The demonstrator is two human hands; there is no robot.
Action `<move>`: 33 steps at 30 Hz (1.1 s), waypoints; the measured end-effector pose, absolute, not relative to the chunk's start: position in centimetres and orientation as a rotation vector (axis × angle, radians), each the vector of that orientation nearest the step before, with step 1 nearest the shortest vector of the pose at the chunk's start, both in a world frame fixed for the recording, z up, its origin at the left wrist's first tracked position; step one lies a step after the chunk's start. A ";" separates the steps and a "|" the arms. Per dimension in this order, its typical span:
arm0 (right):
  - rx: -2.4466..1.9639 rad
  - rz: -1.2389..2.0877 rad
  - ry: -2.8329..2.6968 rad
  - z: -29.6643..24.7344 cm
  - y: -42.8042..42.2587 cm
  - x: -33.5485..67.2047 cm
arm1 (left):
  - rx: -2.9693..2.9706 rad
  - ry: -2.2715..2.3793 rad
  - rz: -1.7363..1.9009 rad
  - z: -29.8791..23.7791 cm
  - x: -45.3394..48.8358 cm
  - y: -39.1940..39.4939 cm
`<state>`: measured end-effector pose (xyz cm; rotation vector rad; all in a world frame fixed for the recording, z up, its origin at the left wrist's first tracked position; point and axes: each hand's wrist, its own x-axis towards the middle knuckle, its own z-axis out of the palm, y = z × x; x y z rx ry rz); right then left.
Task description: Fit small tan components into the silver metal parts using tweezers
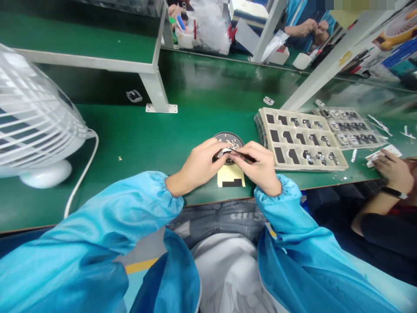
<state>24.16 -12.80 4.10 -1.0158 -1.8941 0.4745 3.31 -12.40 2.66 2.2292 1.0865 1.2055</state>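
Observation:
My left hand is closed, pinching a small silver-and-black part between thumb and fingertips. In my right hand are dark tweezers, their tip pointing left at that part. Both hands meet over a round dark mesh dish that holds several tiny pale pieces. The fingers hide much of the dish and the small part. Just below, near the table's front edge, lies a yellow sticky-note pad with a black strip along its lower side.
A cream compartment tray of black pieces and metal parts stands to the right, beside a clear tray. At left is a white fan with its cable. Shelf legs rise behind. A co-worker's hand is at far right.

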 end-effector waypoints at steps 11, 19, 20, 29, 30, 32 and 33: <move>-1.100 0.554 -2.086 4.4 -11.2 25.3 | 2.088 1.301 1.192 3.2 2.5 -10.8; -1.296 0.372 -1.998 2.5 -11.1 25.8 | 1.836 1.556 1.324 0.4 -1.4 -2.0; -1.269 0.385 -1.966 2.3 -11.4 25.7 | 1.817 1.578 1.320 0.2 -1.7 -0.5; -1.178 0.517 -1.794 1.0 -13.8 25.9 | 1.975 1.681 1.424 -0.5 -1.5 2.5; -1.170 0.540 -1.783 0.9 -14.0 26.0 | 1.973 1.646 1.432 -0.2 -1.0 1.1; -1.162 0.583 -1.752 0.7 -14.1 26.1 | 1.887 1.560 1.431 1.1 0.1 -2.6; -1.164 0.603 -1.733 0.6 -14.2 26.2 | 1.838 1.485 1.392 2.0 0.6 -4.8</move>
